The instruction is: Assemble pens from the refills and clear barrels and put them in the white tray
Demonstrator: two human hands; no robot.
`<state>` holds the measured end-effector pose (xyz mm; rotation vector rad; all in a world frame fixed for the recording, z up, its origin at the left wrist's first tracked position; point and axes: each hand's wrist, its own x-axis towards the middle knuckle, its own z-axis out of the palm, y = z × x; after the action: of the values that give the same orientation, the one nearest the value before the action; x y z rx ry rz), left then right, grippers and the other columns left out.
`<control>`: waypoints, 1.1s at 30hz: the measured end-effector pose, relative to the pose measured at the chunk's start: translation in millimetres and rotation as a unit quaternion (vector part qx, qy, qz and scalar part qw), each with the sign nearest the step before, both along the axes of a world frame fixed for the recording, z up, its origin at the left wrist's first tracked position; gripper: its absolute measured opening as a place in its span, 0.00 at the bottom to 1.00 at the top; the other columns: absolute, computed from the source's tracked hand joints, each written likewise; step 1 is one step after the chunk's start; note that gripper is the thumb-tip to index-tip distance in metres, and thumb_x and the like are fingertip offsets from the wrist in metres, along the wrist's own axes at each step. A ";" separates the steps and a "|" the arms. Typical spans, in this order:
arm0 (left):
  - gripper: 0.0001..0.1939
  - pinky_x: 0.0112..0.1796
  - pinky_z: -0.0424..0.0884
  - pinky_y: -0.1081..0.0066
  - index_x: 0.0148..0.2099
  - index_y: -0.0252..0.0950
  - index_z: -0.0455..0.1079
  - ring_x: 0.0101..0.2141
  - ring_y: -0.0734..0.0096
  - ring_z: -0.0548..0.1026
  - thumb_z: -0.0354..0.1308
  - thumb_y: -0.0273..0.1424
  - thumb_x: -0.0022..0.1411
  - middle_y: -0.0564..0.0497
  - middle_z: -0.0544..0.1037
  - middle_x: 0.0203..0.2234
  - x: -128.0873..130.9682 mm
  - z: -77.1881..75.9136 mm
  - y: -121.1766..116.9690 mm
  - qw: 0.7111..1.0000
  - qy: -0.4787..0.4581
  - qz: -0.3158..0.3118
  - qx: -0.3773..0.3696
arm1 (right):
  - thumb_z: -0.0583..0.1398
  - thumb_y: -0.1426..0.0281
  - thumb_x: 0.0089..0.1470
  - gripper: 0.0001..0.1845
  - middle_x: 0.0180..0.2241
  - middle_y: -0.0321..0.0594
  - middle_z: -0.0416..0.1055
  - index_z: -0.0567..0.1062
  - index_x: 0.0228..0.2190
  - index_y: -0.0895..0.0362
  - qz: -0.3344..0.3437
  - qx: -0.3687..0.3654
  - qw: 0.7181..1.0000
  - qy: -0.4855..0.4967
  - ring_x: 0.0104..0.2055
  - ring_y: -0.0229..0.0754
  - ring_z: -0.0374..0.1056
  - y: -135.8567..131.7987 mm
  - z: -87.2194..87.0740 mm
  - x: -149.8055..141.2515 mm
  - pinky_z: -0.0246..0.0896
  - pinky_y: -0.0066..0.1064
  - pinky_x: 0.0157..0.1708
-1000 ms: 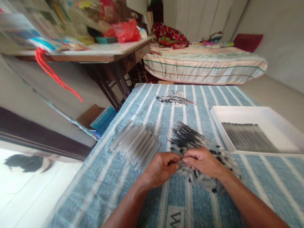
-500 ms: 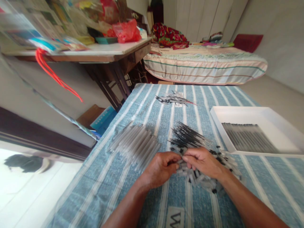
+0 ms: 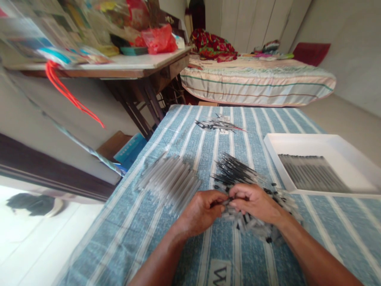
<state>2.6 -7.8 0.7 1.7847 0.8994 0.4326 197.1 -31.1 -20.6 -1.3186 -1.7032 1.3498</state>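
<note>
Left hand (image 3: 202, 211), right hand (image 3: 256, 205): fingers closed, apparently pinching 1 small greyish piece (image 3: 227, 201), mostly hidden, between the blue-striped, cloth-covered tabletop's (image 3: 125, 242) left and right edges. Slim grey tubes (image 3: 171, 178) lie leftward; thin black rods (image 3: 233, 169), short grey caps (image 3: 245, 225) near right hand: 3 overlapping heaps, uncountable, probably grouped for reach. 1 white rectangular box (image 3: 348, 159) at right edge.

Smooth plastic tubes (image 3: 175, 178) (fairly matt), cloth tablecloth (image 3: 125, 234).

Just one head cam, aimed forward and down, pretty close over left hand (image 3: 200, 213) and right hand (image 3: 257, 203); upper left seems kinda smeary.
</note>
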 end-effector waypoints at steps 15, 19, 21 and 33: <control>0.09 0.28 0.62 0.77 0.33 0.31 0.72 0.27 0.75 0.68 0.52 0.20 0.53 0.54 0.72 0.24 0.8 -1.5 -0.3 1.000 0.002 0.004 0.011 | 0.56 0.58 0.53 0.16 0.16 0.31 0.65 0.69 0.24 0.58 -0.007 -0.004 1.000 -0.016 0.17 0.32 0.60 0.0 -0.5 1.3 0.53 0.22 0.18; 0.09 0.28 0.63 0.77 0.33 0.32 0.72 0.26 0.75 0.68 0.51 0.20 0.53 0.54 0.72 0.24 1.5 -2.6 -0.1 0.999 0.013 -0.001 0.038 | 0.56 0.60 0.53 0.15 0.16 0.31 0.65 0.68 0.22 0.58 -0.006 -0.006 1.000 -0.018 0.16 0.31 0.59 -0.4 1.4 -0.1 0.52 0.21 0.16; 0.09 0.29 0.64 0.76 0.34 0.33 0.73 0.28 0.74 0.70 0.52 0.20 0.53 0.54 0.73 0.25 2.8 -2.8 -0.7 0.997 0.019 0.001 0.075 | 0.54 0.60 0.55 0.18 0.15 0.31 0.66 0.66 0.19 0.57 0.003 -0.006 0.999 -0.032 0.15 0.30 0.59 -0.2 2.3 0.2 0.52 0.21 0.16; 0.07 0.34 0.64 0.74 0.39 0.33 0.71 0.31 0.71 0.71 0.53 0.25 0.58 0.50 0.73 0.28 6.9 -2.5 -2.5 0.978 0.066 0.005 0.200 | 0.53 0.58 0.55 0.20 0.15 0.31 0.67 0.64 0.18 0.57 -0.044 -0.023 0.999 0.008 0.14 0.30 0.59 1.0 0.8 0.7 0.52 0.22 0.16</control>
<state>9.5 -10.3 -1.8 2.1978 0.9629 0.5357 197.8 -30.0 -19.8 -1.3888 -1.5941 1.3514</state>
